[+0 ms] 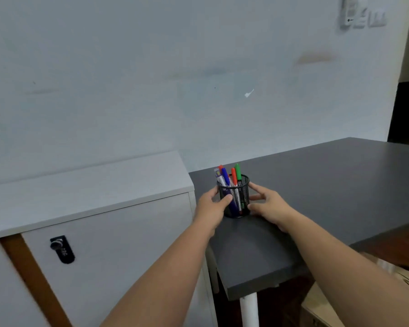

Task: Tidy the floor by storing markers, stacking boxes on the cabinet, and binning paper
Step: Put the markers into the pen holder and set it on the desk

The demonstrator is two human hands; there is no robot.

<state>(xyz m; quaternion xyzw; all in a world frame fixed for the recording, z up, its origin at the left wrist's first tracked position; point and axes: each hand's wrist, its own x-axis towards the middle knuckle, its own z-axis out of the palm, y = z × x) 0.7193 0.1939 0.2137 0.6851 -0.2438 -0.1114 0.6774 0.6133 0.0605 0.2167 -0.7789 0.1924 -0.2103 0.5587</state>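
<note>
Here, pen cup [234, 198] between both hands' fingers [227, 199].

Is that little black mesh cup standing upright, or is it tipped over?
Upright. The mesh cup stands on its base on the dark desk, with the markers poking out of its top. Both hands flank it.

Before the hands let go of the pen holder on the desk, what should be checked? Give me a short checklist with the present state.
1. Mesh pen holder stands upright on the grey desk: ok.
2. Markers sit inside it: ok.
3. Holder away from the desk's front edge: ok.
4. Left hand grips the holder: ok.
5. Right hand grips it: cannot tell, fingers only near its side.
6. Cabinet top free for boxes: ok where visible.
</note>
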